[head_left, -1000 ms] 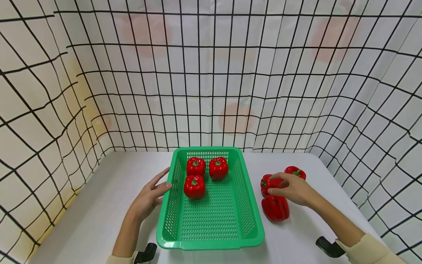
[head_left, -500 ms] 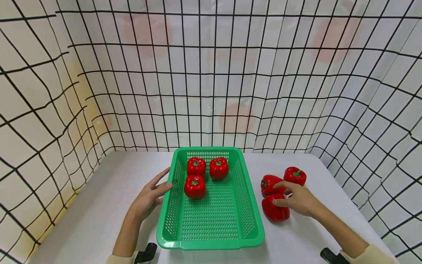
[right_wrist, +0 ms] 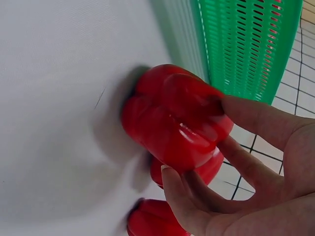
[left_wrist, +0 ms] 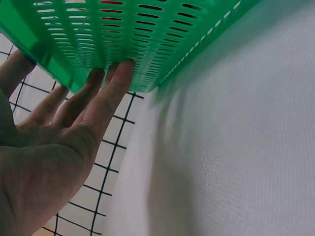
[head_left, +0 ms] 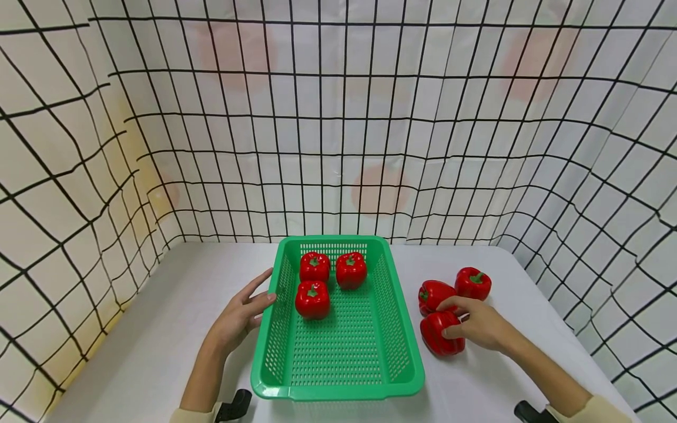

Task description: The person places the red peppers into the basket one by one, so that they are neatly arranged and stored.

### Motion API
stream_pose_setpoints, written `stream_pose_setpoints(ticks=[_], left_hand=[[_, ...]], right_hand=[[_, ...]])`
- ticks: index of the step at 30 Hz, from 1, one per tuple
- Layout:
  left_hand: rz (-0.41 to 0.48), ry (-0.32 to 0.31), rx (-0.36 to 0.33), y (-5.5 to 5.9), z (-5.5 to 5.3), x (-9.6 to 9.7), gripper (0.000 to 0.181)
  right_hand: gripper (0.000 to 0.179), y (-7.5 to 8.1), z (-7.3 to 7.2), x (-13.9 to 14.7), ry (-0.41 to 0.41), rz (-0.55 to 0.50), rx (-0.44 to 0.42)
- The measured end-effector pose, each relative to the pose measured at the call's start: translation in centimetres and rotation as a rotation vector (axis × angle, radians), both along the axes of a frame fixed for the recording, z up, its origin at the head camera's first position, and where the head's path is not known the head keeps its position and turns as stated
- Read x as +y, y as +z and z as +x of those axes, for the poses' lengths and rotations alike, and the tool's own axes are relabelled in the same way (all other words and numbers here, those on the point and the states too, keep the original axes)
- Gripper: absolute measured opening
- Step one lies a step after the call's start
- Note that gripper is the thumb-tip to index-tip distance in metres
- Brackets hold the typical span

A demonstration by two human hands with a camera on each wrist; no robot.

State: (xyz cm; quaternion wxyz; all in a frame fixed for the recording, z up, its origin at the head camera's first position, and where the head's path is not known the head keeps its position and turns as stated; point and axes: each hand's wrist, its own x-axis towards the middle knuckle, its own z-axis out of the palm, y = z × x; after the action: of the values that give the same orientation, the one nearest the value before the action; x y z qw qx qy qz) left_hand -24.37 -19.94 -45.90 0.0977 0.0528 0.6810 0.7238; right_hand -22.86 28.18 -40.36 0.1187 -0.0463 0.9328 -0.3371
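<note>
A green plastic basket [head_left: 338, 392] stands in the middle of the table with three red bell peppers, one of them a front pepper [head_left: 312, 300], in its far half. My left hand [head_left: 236, 317] rests against the basket's left side, its fingers extended along the slotted wall in the left wrist view. To the right of the basket, my right hand [head_left: 478, 321] grips the nearest red bell pepper [right_wrist: 172, 118] between thumb and fingers; this pepper lies on its side. Behind it are a second pepper [head_left: 432, 292], also on its side, and an upright pepper [head_left: 473, 283].
The white table [head_left: 174, 305] extends on both sides of the basket. Black wire mesh [head_left: 344, 135] encloses the back and sides, with white sheeting behind it.
My right hand has moved from above the middle loose pepper down and nearer to me, onto the nearest one. The left hand and the basket stay in place.
</note>
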Motion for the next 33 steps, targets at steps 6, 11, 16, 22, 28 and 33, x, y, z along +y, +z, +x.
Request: stream_pose_setpoints(ticks=[6, 11, 16, 22, 28, 33], left_hand=[[0.002, 0.000, 0.002, 0.03, 0.03, 0.03, 0.071], [0.002, 0.007, 0.000, 0.04, 0.03, 0.09, 0.070], [0.002, 0.005, 0.002, 0.06, 0.03, 0.07, 0.070], [0.006, 0.004, 0.004, 0.03, 0.05, 0.05, 0.070], [0.006, 0.007, 0.002, 0.07, 0.08, 0.11, 0.070], [0.004, 0.012, -0.002, 0.11, 0.09, 0.20, 0.070]], right_hand=[[0.053, 0.15, -0.02, -0.20, 0.014, -0.009, -0.013], [0.049, -0.11, 0.06, -0.32, 0.017, -0.020, -0.026], [0.046, -0.24, 0.17, -0.60, 0.022, -0.039, -0.026], [0.051, -0.57, 0.20, -0.78, 0.028, -0.031, -0.017], [0.055, -0.69, 0.19, -0.92, 0.018, -0.031, -0.017], [0.065, -0.68, 0.11, -0.84, 0.030, -0.013, -0.019]])
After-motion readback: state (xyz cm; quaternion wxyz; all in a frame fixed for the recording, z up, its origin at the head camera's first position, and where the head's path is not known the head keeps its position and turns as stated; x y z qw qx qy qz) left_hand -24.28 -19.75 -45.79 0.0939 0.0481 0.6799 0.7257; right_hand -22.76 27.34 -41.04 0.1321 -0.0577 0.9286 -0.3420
